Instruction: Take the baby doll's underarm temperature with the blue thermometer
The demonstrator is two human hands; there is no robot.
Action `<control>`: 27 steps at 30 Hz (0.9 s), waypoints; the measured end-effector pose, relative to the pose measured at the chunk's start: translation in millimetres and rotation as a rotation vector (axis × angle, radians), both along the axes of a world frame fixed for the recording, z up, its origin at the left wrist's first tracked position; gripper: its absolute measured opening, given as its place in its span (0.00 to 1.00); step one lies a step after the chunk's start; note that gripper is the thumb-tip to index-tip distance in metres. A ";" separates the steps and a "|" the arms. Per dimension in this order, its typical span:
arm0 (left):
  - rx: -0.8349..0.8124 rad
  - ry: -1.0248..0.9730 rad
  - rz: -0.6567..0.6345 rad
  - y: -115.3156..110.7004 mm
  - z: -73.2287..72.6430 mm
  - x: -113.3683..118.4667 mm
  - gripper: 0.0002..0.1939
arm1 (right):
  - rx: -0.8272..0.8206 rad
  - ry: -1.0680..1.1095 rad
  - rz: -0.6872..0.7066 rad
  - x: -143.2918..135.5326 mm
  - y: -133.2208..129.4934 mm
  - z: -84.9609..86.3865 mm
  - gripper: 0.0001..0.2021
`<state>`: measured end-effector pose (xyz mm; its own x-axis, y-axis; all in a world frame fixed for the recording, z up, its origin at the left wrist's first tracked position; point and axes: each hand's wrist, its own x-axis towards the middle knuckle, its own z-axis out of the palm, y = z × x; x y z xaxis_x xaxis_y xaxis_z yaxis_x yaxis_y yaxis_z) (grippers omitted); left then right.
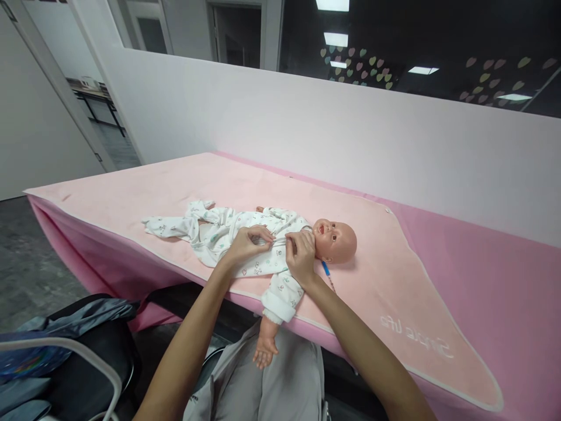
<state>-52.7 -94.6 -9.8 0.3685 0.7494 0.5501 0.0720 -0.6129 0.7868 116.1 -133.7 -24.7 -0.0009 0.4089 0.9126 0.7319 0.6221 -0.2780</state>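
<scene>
With our left hand (249, 242) and right hand (301, 257), we pinch the front of the printed suit (255, 268) between thumb and fingers, on the chest of the baby doll (336, 241). It lies face up at the centre of our view on the pink mat (377, 292), head toward 3 o'clock, suit legs toward 9, one forearm hanging over the edge toward 6; a blue strip (325, 268) lies just beside its neck, and a black chair (107, 345) stands at 8 o'clock.
</scene>
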 end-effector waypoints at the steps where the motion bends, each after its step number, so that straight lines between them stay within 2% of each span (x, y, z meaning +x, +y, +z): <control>1: -0.001 0.006 0.005 -0.3 0.1 0.2 0.04 | 0.001 0.000 0.000 0.0 0.0 -0.1 0.08; 7: -0.021 0.072 0.058 -5.0 4.5 1.9 0.04 | 0.038 -0.001 0.011 0.1 -1.1 -0.4 0.08; 14: -0.030 0.043 0.096 -7.2 7.1 4.9 0.09 | 0.048 0.020 0.022 0.4 -1.2 -1.1 0.09; 17: 0.017 0.104 0.164 -8.7 6.8 8.2 0.08 | 0.051 0.033 0.019 0.5 -0.7 -1.8 0.09; 20: 0.150 0.240 0.291 -13.0 4.3 8.0 0.06 | 0.059 0.033 0.011 0.5 -0.7 -1.4 0.09; 24: 0.375 0.394 0.512 -17.6 -5.6 -12.3 0.10 | 0.062 0.030 -0.001 0.4 -1.6 1.0 0.09; 26: 0.373 0.420 0.580 -16.5 -11.5 -30.1 0.12 | 0.065 0.027 0.002 0.3 -1.9 2.0 0.09; 27: 0.344 0.423 0.550 -15.3 -13.9 -38.9 0.13 | 0.067 0.025 0.006 0.3 -2.0 2.2 0.09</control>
<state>-91.6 -109.9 -23.7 0.2228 0.6981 0.6804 0.6889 -0.6066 0.3969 116.4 -135.7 -22.5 0.0197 0.3468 0.9377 0.7215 0.6443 -0.2535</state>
